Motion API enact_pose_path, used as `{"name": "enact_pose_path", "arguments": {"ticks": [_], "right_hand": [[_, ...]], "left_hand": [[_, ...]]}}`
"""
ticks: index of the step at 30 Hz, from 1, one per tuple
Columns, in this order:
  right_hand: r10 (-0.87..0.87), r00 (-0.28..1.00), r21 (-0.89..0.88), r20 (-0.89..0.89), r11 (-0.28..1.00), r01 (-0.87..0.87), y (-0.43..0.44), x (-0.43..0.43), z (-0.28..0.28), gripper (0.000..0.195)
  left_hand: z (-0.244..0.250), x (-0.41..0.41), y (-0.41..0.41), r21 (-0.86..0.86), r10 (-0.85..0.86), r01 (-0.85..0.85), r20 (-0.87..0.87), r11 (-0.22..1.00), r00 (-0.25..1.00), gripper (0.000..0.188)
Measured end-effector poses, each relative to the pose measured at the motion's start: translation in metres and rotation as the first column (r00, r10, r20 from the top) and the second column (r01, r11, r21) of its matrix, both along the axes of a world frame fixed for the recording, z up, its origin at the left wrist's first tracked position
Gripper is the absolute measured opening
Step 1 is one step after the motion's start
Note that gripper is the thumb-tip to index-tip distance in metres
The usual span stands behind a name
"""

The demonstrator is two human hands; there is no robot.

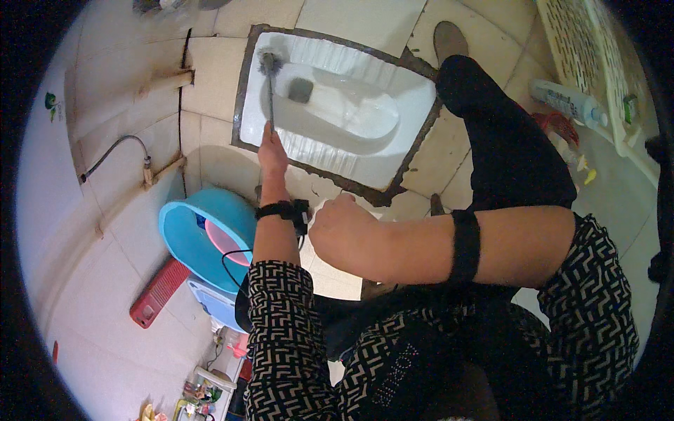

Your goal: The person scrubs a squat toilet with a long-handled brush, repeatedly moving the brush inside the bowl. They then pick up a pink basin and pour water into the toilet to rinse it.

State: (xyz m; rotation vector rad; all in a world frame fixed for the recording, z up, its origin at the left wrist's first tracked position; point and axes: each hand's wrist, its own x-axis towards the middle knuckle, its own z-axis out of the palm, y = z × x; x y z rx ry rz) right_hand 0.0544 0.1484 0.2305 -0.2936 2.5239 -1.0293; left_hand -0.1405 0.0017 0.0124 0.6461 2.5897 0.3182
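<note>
My left hand (274,152) grips the thin handle of a toilet brush (271,97). Its bristle head rests against the white ceramic of a squat toilet (326,158), by the upper left corner of the pan's rim. To the right of the bristles, the dark drain hole (300,90) shows in the basin. My right hand (342,226) is curled into a fist below the pan, in front of my body, with its back towards me. I see nothing in it, though its palm is hidden. Black straps circle my left wrist and right forearm.
A blue plastic basin (205,252) holding a pink one leans by the left wall. Below it hangs a red washboard (158,294). A metal hose (118,139) joins a wall pipe. At right are a plastic bottle (566,100) and a slotted plastic basket (579,52). My knee (458,84) borders the pan.
</note>
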Motion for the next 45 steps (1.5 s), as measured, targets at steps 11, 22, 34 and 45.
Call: {"name": "enact_pose_path", "arguments": {"ticks": [11, 22, 34, 45], "right_hand": [[0.053, 0.994, -0.038, 0.098, 0.998, -0.049, 0.013, -0.009, 0.011, 0.011], [0.067, 0.995, -0.004, 0.075, 0.998, -0.067, 0.010, -0.004, 0.010, 0.010], [-0.196, 0.949, 0.450, 0.247, 0.891, 0.067, -0.060, -0.005, -0.023, 0.018], [0.039, 0.999, 0.183, -0.019, 0.983, -0.035, 0.008, 0.003, 0.012, 0.018]], "left_hand": [[-0.034, -0.048, 0.056, -0.023, -0.067, 0.070, 0.100, 0.997, 0.993, 0.042], [-0.005, 0.025, 0.022, -0.057, -0.089, 0.098, 0.142, 0.994, 0.986, 0.046], [0.010, 0.160, -0.044, -0.195, -0.109, 0.229, 0.488, 0.954, 0.866, 0.043], [-0.028, 0.141, -0.017, -0.351, -0.113, 0.351, 0.549, 0.868, 0.828, 0.049]]}}
